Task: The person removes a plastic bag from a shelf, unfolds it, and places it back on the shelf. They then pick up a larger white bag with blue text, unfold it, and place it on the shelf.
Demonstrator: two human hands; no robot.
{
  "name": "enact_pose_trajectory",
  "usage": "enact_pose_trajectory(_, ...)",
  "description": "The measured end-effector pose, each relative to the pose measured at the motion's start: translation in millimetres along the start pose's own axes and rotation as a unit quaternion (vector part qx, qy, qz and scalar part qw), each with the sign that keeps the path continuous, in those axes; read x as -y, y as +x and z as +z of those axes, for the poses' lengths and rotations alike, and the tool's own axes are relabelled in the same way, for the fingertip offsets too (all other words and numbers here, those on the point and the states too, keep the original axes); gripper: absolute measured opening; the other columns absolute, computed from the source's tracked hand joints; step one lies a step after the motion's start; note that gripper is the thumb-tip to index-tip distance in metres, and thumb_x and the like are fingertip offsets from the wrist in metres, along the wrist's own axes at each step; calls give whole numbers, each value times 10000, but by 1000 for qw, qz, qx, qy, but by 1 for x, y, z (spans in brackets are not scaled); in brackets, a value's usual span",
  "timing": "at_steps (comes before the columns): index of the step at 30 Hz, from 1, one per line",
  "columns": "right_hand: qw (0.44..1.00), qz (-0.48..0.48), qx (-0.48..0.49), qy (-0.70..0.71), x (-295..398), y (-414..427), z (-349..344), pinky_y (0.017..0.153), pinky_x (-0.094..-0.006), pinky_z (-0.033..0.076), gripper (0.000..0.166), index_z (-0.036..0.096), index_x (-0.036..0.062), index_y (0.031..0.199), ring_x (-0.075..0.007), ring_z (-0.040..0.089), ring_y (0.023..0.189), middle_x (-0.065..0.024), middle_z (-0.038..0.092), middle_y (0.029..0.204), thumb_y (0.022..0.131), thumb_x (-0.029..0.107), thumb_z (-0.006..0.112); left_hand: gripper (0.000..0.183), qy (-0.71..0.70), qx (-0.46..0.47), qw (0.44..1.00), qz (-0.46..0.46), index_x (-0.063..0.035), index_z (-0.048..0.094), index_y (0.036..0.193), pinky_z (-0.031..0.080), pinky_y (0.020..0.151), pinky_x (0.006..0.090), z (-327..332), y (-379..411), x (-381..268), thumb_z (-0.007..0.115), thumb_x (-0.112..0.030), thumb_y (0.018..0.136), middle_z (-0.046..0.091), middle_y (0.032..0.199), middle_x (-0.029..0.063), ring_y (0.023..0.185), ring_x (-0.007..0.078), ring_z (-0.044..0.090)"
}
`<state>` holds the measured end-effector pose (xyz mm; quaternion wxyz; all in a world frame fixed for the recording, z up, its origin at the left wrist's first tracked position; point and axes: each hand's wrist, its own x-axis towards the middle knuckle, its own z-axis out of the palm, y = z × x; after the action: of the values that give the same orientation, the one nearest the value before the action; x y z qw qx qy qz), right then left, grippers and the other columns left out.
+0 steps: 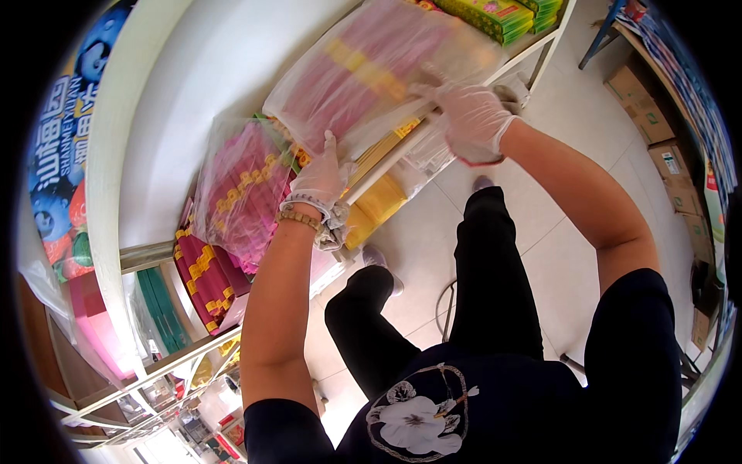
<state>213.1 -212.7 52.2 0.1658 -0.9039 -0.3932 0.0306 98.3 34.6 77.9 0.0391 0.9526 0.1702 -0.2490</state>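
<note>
Both my hands wear thin translucent gloves. My left hand (322,177) is at the near lower edge of a large clear plastic bag (348,75) of pink bundles with a yellow band; whether its fingers grip the film cannot be told. At the bag's right side is my right hand (458,113), its fingers blurred against the film. A second clear bag of magenta bundles (246,188) with yellow bands lies on the shelf left of my left hand. Dark red bundles (206,272) with yellow bands stand below that bag. Green and yellow packets (487,17) lie beyond the large bag.
A white metal shelf edge (394,156) runs diagonally below the bags, with a yellow package (377,211) on a lower level. Cardboard boxes (640,104) line the right side under a table. Dark green boxes (162,310) stand at the lower left. A thin curved metal object (445,307) is near my legs.
</note>
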Motion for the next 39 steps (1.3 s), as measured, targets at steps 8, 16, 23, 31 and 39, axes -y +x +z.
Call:
enact_pose_trajectory(8, 979, 187, -71, 38, -103, -7, -15, 896, -418, 488, 565, 422, 298, 1386, -320, 589, 1086, -30, 365, 1472, 841, 182, 514, 882, -12, -24, 999, -39, -150, 89, 1499, 476, 876, 462, 3, -8, -11, 605, -401, 829, 556, 1250, 207, 1049, 375, 597)
enact_pose_trajectory(16, 935, 260, -157, 182, -64, -25, -13, 821, -408, 494, 519, 470, 206, 1353, -343, 631, 933, -144, 637, 1071, 857, 337, 549, 845, -50, -102, 993, -15, -243, 96, 1500, 464, 862, 461, 16, -13, -10, 577, -323, 809, 558, 1243, 213, 1019, 401, 595)
enact_pose_trajectory(23, 963, 177, -126, 161, -53, -8, 10, 808, -402, 496, 391, 581, 220, 1247, -327, 633, 906, -118, 664, 988, 873, 328, 551, 818, -28, -94, 995, -26, -295, 99, 1497, 487, 848, 464, 16, -15, -9, 561, -318, 823, 480, 1363, 136, 1048, 348, 607)
enact_pose_trajectory(31, 965, 188, -103, 152, -66, -11, -1, 836, -408, 487, 443, 538, 219, 1295, -335, 622, 954, -137, 639, 1068, 872, 348, 545, 817, -25, -93, 995, -40, -248, 103, 1500, 507, 765, 473, 12, -24, -13, 572, -335, 836, 615, 1177, 148, 928, 349, 645)
enact_pose_trajectory(39, 984, 154, -35, 79, -67, -23, -4, 855, -432, 479, 513, 455, 274, 1367, -359, 614, 981, -180, 608, 1135, 872, 366, 554, 763, -75, -84, 991, -67, -238, 180, 1486, 493, 802, 470, 19, -35, -10, 572, -371, 846, 634, 1119, 173, 971, 359, 629)
